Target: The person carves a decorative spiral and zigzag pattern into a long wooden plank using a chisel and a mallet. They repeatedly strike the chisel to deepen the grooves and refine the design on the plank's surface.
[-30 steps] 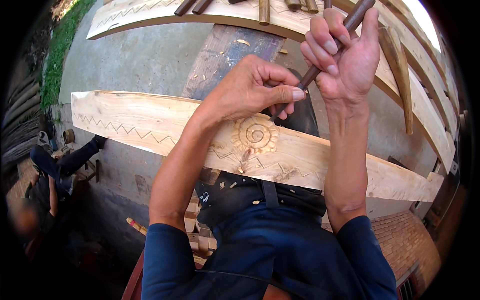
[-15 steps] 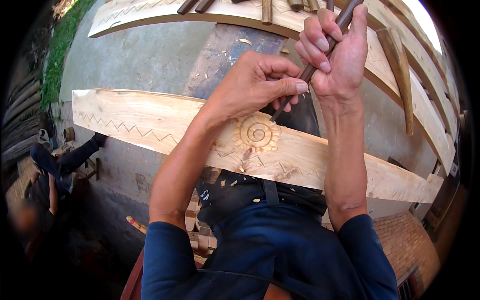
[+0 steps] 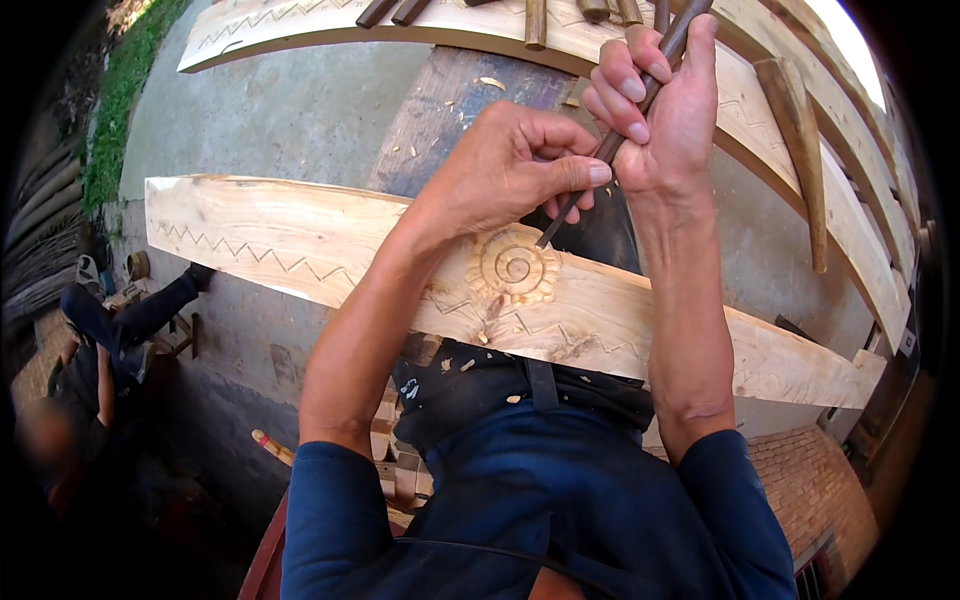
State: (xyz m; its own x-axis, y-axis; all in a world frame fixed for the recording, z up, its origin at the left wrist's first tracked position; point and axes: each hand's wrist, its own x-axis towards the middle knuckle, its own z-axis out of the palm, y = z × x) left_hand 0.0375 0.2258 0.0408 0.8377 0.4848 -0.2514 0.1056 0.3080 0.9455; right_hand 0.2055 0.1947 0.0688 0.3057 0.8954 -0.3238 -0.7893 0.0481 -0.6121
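Concrete paving [image 3: 280,110] formed the ground of the work area I observed. On it, centrally, the dark chisel [image 3: 610,147] stood slanted, its tip at the upper right rim of a carved rosette [image 3: 516,266] on a pale board [image 3: 270,215]. Left hand [image 3: 515,165]: thumb and fingers pinched the tool's lower shaft. Right hand [image 3: 675,140]: fingers curled over the upper handle, thumb extended up alongside it.

The board lay crosswise before the worker, marked with a zigzag line [image 3: 265,256] either side of the rosette. Wood chips [image 3: 467,366] were noted on the worker's dark clothing below. A weathered plank [image 3: 450,110] extended beyond the board, bearing further shavings. Past it, a second beam [image 3: 300,38] carried several wooden handles [image 3: 535,25]. At its right-hand stretch a tapered wooden club [image 3: 795,125] was found. Far left, another person [image 3: 90,375] was seated near the grass [image 3: 130,110].
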